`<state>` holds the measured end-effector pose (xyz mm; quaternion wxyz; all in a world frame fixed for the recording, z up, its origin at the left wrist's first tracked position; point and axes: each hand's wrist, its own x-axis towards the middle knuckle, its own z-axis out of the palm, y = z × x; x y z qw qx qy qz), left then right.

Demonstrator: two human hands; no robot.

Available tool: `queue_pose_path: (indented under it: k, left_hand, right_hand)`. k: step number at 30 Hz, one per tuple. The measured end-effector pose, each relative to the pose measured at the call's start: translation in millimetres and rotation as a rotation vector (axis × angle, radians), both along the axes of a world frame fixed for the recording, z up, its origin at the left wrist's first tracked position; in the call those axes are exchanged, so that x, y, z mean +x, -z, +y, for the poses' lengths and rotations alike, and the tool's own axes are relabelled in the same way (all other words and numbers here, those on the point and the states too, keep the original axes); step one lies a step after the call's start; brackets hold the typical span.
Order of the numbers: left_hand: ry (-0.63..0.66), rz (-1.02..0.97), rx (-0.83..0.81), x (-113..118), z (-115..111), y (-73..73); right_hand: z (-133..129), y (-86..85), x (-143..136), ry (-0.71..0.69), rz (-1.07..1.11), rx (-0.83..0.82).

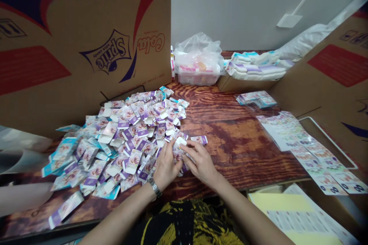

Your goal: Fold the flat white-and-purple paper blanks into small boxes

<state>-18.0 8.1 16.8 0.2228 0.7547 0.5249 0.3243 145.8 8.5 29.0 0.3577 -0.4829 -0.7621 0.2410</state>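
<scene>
A small printed cardboard box (178, 146) with a white end flap is held between my two hands, above the right edge of a heap. My left hand (166, 164), with a metal watch on the wrist, grips its left side. My right hand (201, 160) has its fingers closed on the box's right side, near the white flap. The heap of small boxes (140, 128), purple and white with some light blue, spreads to the left; several have raised flaps. Another small box (199, 139) lies just beyond my right fingers. My hands partly hide the held box.
Large brown cartons stand on the left (115, 15) and right (330, 69). At the back are a pink container in a clear bag (198, 72) and a tray of white packets (255, 69). Printed sheets (310, 153) lie on the right of the wooden table (230, 130).
</scene>
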Motion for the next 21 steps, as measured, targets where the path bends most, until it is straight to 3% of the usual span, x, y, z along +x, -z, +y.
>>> queue_pose_path:
  k: [6,8,12,14,16,21]
  left_hand:
    - [0.078,0.182,0.163,-1.1,0.0,0.3]
    - [0.094,0.173,0.151,-1.9,0.7,-3.0]
    - [0.047,0.032,0.026,-4.3,2.2,-9.2]
    - [0.039,0.001,-0.016,-5.5,2.6,-10.6]
    - [0.05,-0.012,-0.019,-6.2,3.0,-10.7]
    - [0.13,0.04,0.037,-7.7,3.8,-7.6]
  right_hand:
    - [3.7,1.8,-4.9,-0.012,0.437,-0.399]
    - [5.0,-2.0,-3.6,-0.012,0.42,-0.364]
    - [1.1,-10.8,-1.3,0.108,0.19,-0.046]
    - [-1.8,-13.4,-0.9,0.081,0.112,0.042]
    - [-3.4,-15.0,-0.6,0.023,0.107,0.002]
    - [0.0,-17.2,-1.0,-0.061,0.336,-0.337]
